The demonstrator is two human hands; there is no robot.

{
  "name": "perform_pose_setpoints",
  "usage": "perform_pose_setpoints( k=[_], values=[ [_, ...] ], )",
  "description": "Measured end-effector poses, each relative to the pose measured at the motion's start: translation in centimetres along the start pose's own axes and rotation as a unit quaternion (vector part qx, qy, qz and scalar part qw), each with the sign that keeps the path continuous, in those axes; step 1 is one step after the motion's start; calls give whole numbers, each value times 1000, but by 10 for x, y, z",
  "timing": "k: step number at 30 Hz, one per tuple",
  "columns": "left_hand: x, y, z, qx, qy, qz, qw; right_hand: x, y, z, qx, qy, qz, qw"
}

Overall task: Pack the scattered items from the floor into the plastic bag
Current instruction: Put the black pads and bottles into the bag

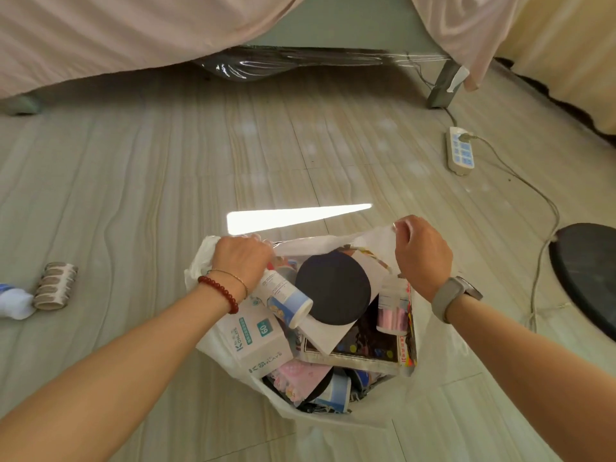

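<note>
Plastic bag (213,341) is held open by left hand (241,258) and right hand (421,253), each gripping its rim; inside lie a black disc (333,288), white bottle (288,300) and tissue pack (256,338).

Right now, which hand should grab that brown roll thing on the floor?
Probably the left hand: the brown roll lies on its side of the plastic bag. The right hand would have to cross over.

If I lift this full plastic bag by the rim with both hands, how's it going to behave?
The plastic bag looks thin and floppy, so it will probably sag. It is crammed with boxes and bottles, so likely heavy, and corners may strain the film. The left hand and right hand grip opposite edges, which should keep it level.
</note>
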State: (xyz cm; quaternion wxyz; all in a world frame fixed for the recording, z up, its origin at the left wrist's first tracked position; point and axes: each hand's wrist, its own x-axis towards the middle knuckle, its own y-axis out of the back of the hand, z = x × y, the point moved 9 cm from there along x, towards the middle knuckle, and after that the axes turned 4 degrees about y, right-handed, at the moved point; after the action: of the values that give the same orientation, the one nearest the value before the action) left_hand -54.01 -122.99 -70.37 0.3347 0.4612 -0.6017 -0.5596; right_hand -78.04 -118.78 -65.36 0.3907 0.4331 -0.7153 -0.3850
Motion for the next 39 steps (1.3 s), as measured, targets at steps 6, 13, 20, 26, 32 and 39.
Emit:
perform_pose_setpoints(
  k=[6,13,20,26,32,39],
  values=[
    [22,31,-20,-73,46,69,994,25,18,15,60,-71,50,994],
    [2,36,-50,-90,123,42,987,13,9,-31,-65,67,18,995],
    [-97,1,-102,-345,245,-53,905,-144,-38,-112,-48,534,-148,831],
    [-120,-13,-113,-580,247,41,775,-228,-100,-104,-126,587,-332,727],
    [-119,9,-115,-616,218,120,748,-210,-101,-107,-98,484,-403,771],
    [-109,100,-132,-648,157,278,692,-142,2,-140,11,470,-128,873]
  ],
)
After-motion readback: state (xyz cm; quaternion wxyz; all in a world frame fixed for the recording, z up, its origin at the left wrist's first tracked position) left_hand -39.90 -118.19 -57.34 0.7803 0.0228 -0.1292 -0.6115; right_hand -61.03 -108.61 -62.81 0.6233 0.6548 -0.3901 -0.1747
